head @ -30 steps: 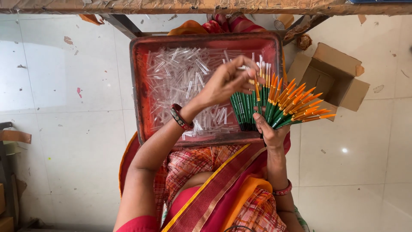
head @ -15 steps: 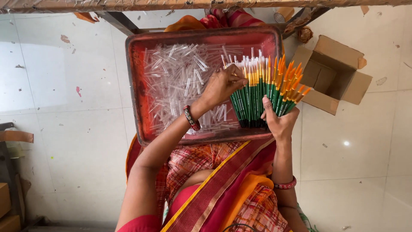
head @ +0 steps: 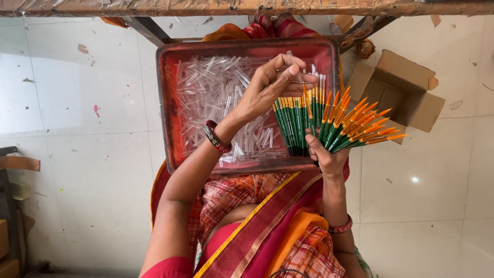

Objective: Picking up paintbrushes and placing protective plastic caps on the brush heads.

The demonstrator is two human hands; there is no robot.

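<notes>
My right hand [head: 325,157] grips a fanned bunch of green-handled brushes [head: 329,126] with orange tips; some at the left of the fan wear clear caps. My left hand [head: 272,85] hovers over the top of the fan, fingers pinched on a small clear plastic cap [head: 300,72] above one brush tip. Both hands are above the right side of a red metal tray [head: 165,103] that rests on my lap and holds a heap of clear plastic caps [head: 216,98].
An open brown cardboard box [head: 406,92] sits on the pale tiled floor to the right of the tray. A wooden bench edge [head: 247,7] runs along the top. Brown objects [head: 15,170] lie at the left edge.
The brush fan has swung and spread more to the right. My left hand has lifted from the caps in the tray to the brush tips, pinching a cap.
</notes>
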